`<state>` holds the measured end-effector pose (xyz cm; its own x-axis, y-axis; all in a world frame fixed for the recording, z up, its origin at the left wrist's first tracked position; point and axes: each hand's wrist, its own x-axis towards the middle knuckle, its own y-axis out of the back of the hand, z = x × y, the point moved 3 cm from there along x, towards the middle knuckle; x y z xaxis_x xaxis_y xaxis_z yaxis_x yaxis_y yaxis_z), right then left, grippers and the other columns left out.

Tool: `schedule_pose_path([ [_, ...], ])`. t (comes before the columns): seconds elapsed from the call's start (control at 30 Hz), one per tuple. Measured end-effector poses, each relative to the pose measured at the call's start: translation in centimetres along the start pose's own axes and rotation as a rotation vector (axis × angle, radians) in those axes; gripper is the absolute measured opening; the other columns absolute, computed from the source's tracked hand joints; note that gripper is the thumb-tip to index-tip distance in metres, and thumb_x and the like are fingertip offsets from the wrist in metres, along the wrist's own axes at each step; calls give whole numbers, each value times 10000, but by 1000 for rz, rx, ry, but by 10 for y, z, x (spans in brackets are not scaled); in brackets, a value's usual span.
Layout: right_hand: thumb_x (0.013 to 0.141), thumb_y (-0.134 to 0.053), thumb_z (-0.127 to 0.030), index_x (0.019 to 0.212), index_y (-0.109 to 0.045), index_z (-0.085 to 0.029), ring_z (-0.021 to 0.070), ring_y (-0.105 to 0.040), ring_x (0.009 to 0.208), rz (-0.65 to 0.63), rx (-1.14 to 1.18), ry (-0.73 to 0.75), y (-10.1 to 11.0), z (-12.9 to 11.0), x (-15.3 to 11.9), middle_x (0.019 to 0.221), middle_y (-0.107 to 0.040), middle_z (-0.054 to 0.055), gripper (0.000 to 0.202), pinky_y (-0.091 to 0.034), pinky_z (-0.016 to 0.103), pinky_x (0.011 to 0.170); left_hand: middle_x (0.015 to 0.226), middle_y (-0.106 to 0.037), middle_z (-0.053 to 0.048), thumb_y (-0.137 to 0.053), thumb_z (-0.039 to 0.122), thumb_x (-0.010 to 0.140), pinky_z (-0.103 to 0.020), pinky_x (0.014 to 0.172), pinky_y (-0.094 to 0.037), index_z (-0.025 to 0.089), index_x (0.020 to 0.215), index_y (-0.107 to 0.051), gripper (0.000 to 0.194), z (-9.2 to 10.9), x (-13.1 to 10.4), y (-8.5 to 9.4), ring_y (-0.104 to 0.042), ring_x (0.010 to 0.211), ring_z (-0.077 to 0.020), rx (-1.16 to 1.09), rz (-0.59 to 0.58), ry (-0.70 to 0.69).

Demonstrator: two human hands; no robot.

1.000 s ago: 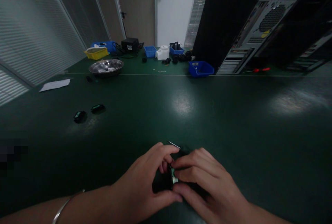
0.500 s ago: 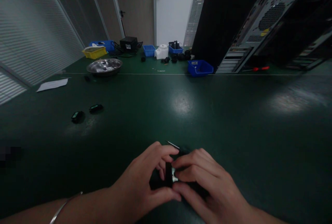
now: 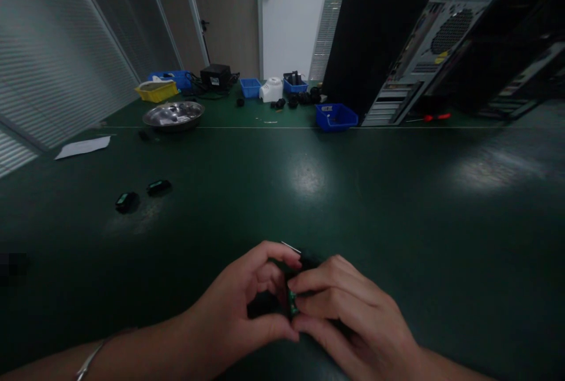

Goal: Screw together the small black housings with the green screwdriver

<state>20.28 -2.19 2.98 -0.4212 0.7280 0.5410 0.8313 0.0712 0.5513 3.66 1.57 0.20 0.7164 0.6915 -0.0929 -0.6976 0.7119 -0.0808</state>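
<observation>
Near the front of the green table, both hands meet around a small black device with a green circuit board [image 3: 292, 303]. My left hand [image 3: 251, 304] curves around its left side, thumb below and fingers above. From the other side, my right hand [image 3: 348, 304] pinches it between thumb and fingertips, covering most of it. Just beyond the fingers lies a screwdriver, its thin metal shaft [image 3: 291, 247] showing and its dark handle partly hidden. Two small black devices with greenish tops, one nearer [image 3: 126, 202] and one farther [image 3: 159, 187], rest on the table to the left.
A metal bowl [image 3: 173, 116], a yellow bin [image 3: 157, 90] and a white sheet [image 3: 83, 147] lie at the back left. Farther right stand a blue bin [image 3: 336, 117] and a large black computer case [image 3: 379, 33]. A red-handled tool [image 3: 436, 116] lies beside it.
The view has shifted slightly. The held device has turned between my fingers: its green board now shows where a pale, bright surface showed before. Both hands stay around it.
</observation>
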Motion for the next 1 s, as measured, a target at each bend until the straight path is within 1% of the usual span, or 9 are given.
schedule_pose_path([
  [0.07, 899, -623, -118, 945, -640, -179, 145, -636, 815, 1, 14, 3, 1, 0, 0, 953, -708, 49, 78, -492, 282, 713, 962, -644, -11, -764, 75, 747, -306, 840, -471, 198, 1147, -537, 476, -1, 1, -1, -603, 923, -160, -61, -19, 34],
  [0.13, 900, -622, -123, 942, -641, -183, 144, -635, 804, -7, 11, -4, 1, 1, 0, 955, -712, 48, 76, -496, 281, 709, 964, -651, -13, -763, 55, 735, -304, 848, -463, 177, 1105, -563, 438, 0, 2, -1, -601, 926, -156, -106, -32, 53],
  [0.3, 918, -603, -148, 932, -634, -188, 140, -636, 785, -20, -24, -2, 1, 1, 1, 937, -717, 46, 52, -508, 269, 697, 1065, -659, -33, -756, 13, 709, -294, 864, -452, 182, 1140, -582, 494, 2, 3, -2, -598, 1029, -169, -262, -100, 70],
  [0.43, 926, -590, -161, 940, -630, -187, 136, -638, 755, 22, -23, 3, 1, 1, 0, 931, -709, 58, 51, -523, 254, 666, 1042, -668, -37, -725, 58, 772, -276, 845, -460, 182, 1159, -605, 423, 1, 4, 0, -629, 954, -138, -399, -122, 121],
  [0.5, 908, -604, -132, 943, -629, -182, 140, -645, 764, 30, -8, 2, 1, 0, -2, 937, -704, 65, 66, -533, 251, 669, 1042, -674, -41, -715, 80, 797, -260, 834, -463, 183, 1155, -620, 385, 0, 6, 1, -634, 931, -125, -437, -122, 142],
  [0.57, 885, -621, -99, 946, -631, -178, 151, -653, 783, 25, 0, -1, 1, -1, -2, 946, -703, 74, 101, -545, 258, 683, 1024, -680, -37, -717, 77, 795, -241, 809, -463, 183, 1134, -638, 364, 0, 7, 1, -635, 910, -116, -449, -109, 147],
  [0.7, 882, -616, -91, 941, -634, -185, 157, -665, 787, 23, -6, -11, 2, -3, -1, 957, -706, 80, 113, -565, 259, 689, 976, -684, -18, -720, 59, 781, -226, 780, -462, 185, 1087, -659, 336, 1, 8, 2, -633, 869, -104, -444, -82, 133],
  [0.9, 851, -611, -45, 912, -627, -181, 151, -675, 796, 19, -11, -6, 1, -3, -2, 957, -708, 80, 150, -572, 245, 696, 1028, -678, -30, -701, 74, 804, -266, 831, -468, 187, 1089, -645, 312, 3, 5, 3, -628, 931, -126, -380, -79, 142],
  [1.0, 829, -619, -18, 921, -631, -171, 160, -678, 813, 6, -10, -7, 0, -3, -3, 967, -705, 91, 179, -574, 249, 698, 1054, -672, -32, -697, 81, 810, -275, 848, -465, 190, 1099, -631, 316, 1, 4, 3, -622, 956, -131, -357, -77, 121],
])
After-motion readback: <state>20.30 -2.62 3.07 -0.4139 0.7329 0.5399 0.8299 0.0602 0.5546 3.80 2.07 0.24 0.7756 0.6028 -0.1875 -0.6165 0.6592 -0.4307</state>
